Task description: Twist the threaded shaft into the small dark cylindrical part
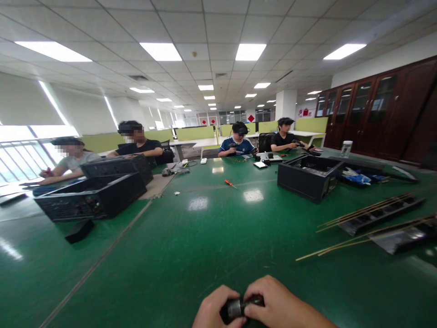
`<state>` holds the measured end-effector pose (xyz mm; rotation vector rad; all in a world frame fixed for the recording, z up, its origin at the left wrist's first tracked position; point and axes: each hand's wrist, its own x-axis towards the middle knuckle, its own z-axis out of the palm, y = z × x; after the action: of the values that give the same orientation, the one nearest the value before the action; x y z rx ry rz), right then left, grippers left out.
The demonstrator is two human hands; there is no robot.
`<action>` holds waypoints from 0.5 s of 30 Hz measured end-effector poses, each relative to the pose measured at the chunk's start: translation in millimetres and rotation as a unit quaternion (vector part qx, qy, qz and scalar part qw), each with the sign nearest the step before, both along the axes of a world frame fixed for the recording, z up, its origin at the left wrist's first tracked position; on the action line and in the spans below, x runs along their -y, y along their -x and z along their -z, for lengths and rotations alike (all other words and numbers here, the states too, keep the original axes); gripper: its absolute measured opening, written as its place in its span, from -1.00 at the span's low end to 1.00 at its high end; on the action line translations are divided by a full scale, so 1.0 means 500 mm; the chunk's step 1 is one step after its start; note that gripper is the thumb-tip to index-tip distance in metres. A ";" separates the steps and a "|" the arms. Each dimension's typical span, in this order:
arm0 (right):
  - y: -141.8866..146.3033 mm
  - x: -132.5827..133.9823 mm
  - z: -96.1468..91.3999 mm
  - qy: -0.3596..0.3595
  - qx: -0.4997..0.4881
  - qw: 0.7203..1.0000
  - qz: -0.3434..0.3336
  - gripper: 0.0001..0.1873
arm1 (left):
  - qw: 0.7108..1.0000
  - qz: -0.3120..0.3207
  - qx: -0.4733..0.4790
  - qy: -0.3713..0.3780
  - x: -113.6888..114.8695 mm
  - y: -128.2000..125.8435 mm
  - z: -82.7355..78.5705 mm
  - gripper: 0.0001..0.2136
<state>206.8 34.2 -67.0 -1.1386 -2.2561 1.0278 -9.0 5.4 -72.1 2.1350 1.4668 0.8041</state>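
At the bottom edge of the view, my left hand (213,307) and my right hand (278,303) meet over the green table (205,237). Both are closed on a small dark cylindrical object (239,309) held between them. My left fingers wrap its left end. My right thumb and fingers pinch its right end. Most of the object is hidden by my fingers, so I cannot make out what it is.
Black computer cases (94,196) lie at the left and another (309,175) at the right. Thin bamboo sticks (358,216) and dark panels lie at the right. An orange-handled screwdriver (230,183) lies mid-table. Several people sit along the far and left sides.
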 end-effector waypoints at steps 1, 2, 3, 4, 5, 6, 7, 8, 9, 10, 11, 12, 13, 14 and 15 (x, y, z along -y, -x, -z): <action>0.000 0.000 -0.001 0.000 -0.001 1.000 0.000 -0.78 | 1.000 0.001 -0.001 -0.002 0.000 0.000 0.000 -0.78; -0.001 0.000 -0.003 0.002 0.000 1.000 -0.001 -0.78 | 1.000 0.000 -0.002 -0.003 0.000 -0.001 -0.001 -0.78; -0.001 0.000 -0.004 0.003 0.001 1.000 -0.002 -0.78 | 1.000 -0.001 -0.004 -0.003 0.000 -0.001 -0.002 -0.78; -0.001 0.000 -0.006 0.004 0.002 1.000 -0.003 -0.78 | 1.000 -0.004 -0.005 -0.002 0.001 -0.002 -0.003 -0.79; -0.001 0.000 -0.007 0.004 0.002 1.000 -0.004 -0.77 | 1.000 -0.007 -0.007 0.000 0.002 -0.003 -0.005 -0.79; -0.002 0.000 -0.008 0.002 0.001 1.000 -0.006 -0.77 | 1.000 -0.009 -0.009 0.002 0.003 -0.003 -0.008 -0.80; -0.002 0.000 -0.009 0.000 0.000 1.000 -0.007 -0.77 | 1.000 -0.010 -0.011 0.003 0.004 -0.004 -0.011 -0.81; -0.003 0.000 -0.009 -0.002 -0.001 1.000 -0.007 -0.77 | 1.000 -0.010 -0.013 0.003 0.005 -0.004 -0.014 -0.81; -0.003 0.000 -0.009 -0.003 -0.002 1.000 -0.007 -0.78 | 1.000 -0.011 -0.014 0.003 0.006 -0.004 -0.017 -0.81; -0.003 0.000 -0.008 -0.003 -0.001 1.000 -0.007 -0.78 | 1.000 -0.012 -0.015 0.003 0.006 -0.004 -0.018 -0.81; -0.004 0.000 -0.008 -0.004 0.000 1.000 -0.008 -0.78 | 1.000 -0.015 -0.016 0.003 0.006 -0.004 -0.019 -0.81; -0.004 0.001 -0.008 -0.005 0.002 1.000 -0.008 -0.78 | 1.000 -0.017 -0.016 0.004 0.006 -0.003 -0.019 -0.80; -0.005 0.001 -0.009 -0.007 0.002 1.000 -0.007 -0.79 | 1.000 -0.017 -0.015 0.003 0.006 -0.002 -0.017 -0.80; -0.005 0.001 -0.009 -0.009 0.003 1.000 -0.007 -0.78 | 1.000 -0.016 -0.014 0.002 0.006 -0.002 -0.016 -0.80; -0.006 0.001 -0.009 -0.011 0.002 1.000 -0.007 -0.78 | 1.000 -0.014 -0.013 0.001 0.007 -0.001 -0.013 -0.80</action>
<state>209.7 33.5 -62.4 -1.1178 -2.2761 1.0043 -8.3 2.1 -65.4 2.1359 1.5117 0.7876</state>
